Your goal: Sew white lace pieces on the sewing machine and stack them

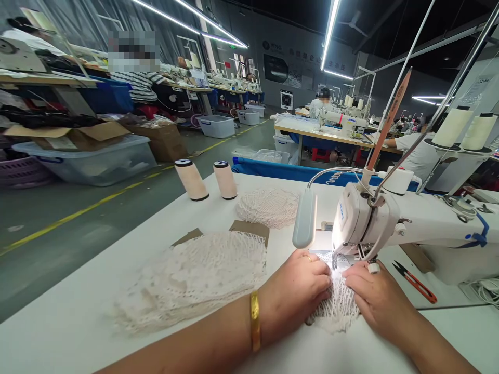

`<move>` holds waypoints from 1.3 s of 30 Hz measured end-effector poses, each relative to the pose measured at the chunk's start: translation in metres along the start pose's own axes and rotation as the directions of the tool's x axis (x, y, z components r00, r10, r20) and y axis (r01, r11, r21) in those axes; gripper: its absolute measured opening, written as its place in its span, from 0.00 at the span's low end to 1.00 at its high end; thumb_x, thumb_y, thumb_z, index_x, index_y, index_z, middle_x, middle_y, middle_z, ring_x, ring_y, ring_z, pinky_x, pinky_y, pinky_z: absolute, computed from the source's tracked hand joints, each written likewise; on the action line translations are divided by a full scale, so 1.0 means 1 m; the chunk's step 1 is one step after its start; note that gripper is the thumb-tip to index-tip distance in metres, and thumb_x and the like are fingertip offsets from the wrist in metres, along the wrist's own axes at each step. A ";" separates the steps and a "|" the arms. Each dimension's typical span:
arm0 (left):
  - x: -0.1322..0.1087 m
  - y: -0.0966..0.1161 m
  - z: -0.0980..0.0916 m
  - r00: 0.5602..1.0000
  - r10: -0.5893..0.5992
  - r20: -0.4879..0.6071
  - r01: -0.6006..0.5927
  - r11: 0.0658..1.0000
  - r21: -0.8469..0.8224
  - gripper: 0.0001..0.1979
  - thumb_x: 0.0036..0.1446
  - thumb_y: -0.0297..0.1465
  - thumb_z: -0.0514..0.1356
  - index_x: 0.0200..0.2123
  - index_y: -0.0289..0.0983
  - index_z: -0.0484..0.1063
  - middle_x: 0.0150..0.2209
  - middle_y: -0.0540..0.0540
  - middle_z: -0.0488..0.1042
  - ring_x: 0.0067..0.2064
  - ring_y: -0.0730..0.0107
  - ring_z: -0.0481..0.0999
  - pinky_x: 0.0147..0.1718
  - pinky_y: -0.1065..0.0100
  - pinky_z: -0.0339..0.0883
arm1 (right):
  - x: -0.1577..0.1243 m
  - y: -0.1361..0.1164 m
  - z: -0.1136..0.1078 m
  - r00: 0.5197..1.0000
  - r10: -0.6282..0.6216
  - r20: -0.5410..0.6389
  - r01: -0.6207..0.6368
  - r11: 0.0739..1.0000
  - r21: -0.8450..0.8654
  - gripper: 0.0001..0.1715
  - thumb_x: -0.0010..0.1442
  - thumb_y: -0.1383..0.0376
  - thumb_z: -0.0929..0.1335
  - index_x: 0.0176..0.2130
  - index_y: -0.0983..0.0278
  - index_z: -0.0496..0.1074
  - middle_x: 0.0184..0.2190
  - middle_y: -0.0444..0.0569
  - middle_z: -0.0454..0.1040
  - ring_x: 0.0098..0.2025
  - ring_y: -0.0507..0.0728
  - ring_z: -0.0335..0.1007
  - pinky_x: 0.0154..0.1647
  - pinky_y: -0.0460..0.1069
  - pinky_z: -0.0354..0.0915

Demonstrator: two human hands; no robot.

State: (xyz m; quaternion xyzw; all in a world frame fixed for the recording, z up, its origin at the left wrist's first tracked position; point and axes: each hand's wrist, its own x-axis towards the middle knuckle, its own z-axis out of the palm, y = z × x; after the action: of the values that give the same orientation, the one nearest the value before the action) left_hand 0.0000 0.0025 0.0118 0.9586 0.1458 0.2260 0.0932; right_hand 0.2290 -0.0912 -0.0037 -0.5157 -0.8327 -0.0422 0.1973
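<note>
A piece of cream lace fabric (pixel 338 310) lies under the needle area of a white sewing machine (pixel 364 215), lit by its lamp (pixel 305 218). My left hand (pixel 294 283), with a ring and a gold bracelet, has its fingers curled onto the lace's left side. From the right, my right hand (pixel 380 293) grips the opposite edge close to the presser foot, fingers bent together. The fingertips are partly hidden. To the left, a larger heap of lace (pixel 191 280) spreads over the white table (pixel 78 327), with a smaller lace pile (pixel 268 208) behind it.
Two thread cones (pixel 192 180) (pixel 225 180) stand at the table's far left edge. Orange-handled thread snips (pixel 415 281) lie right of my right hand. Beyond are plastic bins (pixel 97 161), a cardboard box (pixel 156 140), other sewing stations and co-workers.
</note>
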 end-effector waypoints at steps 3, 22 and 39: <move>0.002 -0.006 0.001 1.000 -0.010 -0.005 0.010 1.000 0.013 0.05 0.66 0.26 0.63 0.39 0.39 0.79 0.41 0.48 0.82 0.43 0.61 0.78 0.46 0.57 0.64 | 0.001 0.001 0.001 0.999 0.041 0.000 -0.041 0.999 -0.026 0.22 0.57 0.80 0.64 0.44 0.58 0.72 0.42 0.49 0.78 0.45 0.62 0.72 0.47 0.55 0.66; -0.006 0.013 0.000 0.981 0.195 -0.021 -0.194 0.980 0.032 0.11 0.64 0.23 0.61 0.29 0.38 0.74 0.30 0.50 0.77 0.32 0.67 0.72 0.40 0.59 0.59 | -0.001 -0.010 -0.010 0.991 -0.126 0.041 0.117 0.979 0.168 0.16 0.66 0.77 0.63 0.46 0.60 0.73 0.39 0.47 0.78 0.42 0.59 0.68 0.41 0.53 0.61; 0.004 -0.006 0.005 0.999 0.014 -0.036 -0.013 1.000 0.028 0.13 0.68 0.27 0.58 0.32 0.39 0.80 0.34 0.47 0.81 0.39 0.63 0.77 0.48 0.60 0.65 | 0.001 0.002 0.012 1.000 0.018 -0.022 -0.018 0.999 0.029 0.30 0.59 0.81 0.63 0.54 0.59 0.75 0.50 0.51 0.79 0.49 0.63 0.73 0.44 0.55 0.73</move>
State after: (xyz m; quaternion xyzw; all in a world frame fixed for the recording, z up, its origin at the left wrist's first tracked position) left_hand 0.0036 0.0089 0.0077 0.9566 0.1440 0.2419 0.0758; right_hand 0.2268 -0.0863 -0.0149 -0.5198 -0.8262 -0.0344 0.2143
